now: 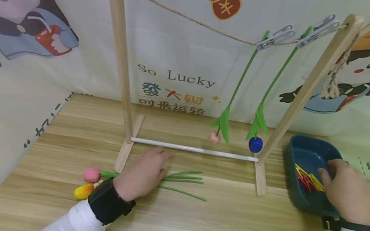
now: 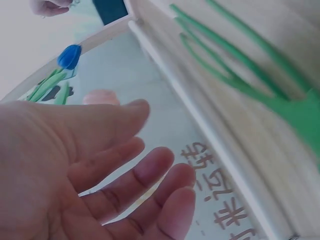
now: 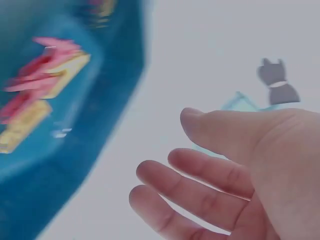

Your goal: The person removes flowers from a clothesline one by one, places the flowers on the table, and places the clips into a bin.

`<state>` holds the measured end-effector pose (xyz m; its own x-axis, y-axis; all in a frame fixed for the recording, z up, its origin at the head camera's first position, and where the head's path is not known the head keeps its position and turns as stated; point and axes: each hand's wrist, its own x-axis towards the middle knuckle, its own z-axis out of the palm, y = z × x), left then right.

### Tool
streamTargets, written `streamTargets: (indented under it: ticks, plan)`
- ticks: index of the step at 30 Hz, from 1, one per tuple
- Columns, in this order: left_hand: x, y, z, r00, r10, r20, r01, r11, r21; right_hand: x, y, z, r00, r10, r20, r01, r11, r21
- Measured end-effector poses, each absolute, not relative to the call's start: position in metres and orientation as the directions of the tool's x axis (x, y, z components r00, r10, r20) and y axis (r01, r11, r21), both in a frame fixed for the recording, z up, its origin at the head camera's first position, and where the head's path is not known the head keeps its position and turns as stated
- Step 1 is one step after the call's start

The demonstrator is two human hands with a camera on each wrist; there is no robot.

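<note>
My left hand (image 1: 142, 175) is over several artificial tulips lying on the table, its fingers loosely bent and holding nothing in the left wrist view. A pink tulip (image 1: 91, 174) and a yellow-orange tulip (image 1: 83, 191) show left of the wrist; green stems (image 1: 183, 179) stick out to its right. At the far right, my right hand (image 1: 352, 192) is at the edge of a dark blue bin (image 1: 289, 180), fingers relaxed, nothing in its grasp. Red clothespins (image 1: 306, 182) and yellow clothespins (image 1: 316, 182) lie in the bin.
A wooden frame (image 1: 120, 40) carries a sagging twine line (image 1: 186, 17). Grey clothespins (image 1: 276, 38) hold two upside-down flowers on it, a pale pink one (image 1: 214, 138) and a blue one (image 1: 255, 145). A white rod (image 1: 194, 149) joins the frame's feet. Printed cloth surrounds the table.
</note>
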<state>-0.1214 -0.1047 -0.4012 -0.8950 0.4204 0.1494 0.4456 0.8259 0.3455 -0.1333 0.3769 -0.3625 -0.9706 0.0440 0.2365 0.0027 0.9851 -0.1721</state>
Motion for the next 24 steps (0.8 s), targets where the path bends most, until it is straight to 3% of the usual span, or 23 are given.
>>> streamTargets:
  ticks: [13,18,24]
  plan:
    - [-0.135,-0.105,-0.364,-0.884,0.362,0.296,0.462,0.774,0.433,-0.122,0.329,-0.291,-0.869,-0.073,0.490,-0.124,0.990,-0.071]
    - [-0.142,-0.102,-0.352,-0.861,0.343,0.375,0.495,0.736,0.463,-0.121,0.311,-0.265,-0.795,-0.148,0.588,-0.198,0.980,-0.022]
    - [-0.151,-0.094,-0.335,-0.824,0.311,0.474,0.544,0.671,0.504,-0.118,0.290,-0.233,-0.770,-0.171,0.615,-0.210,0.978,0.010]
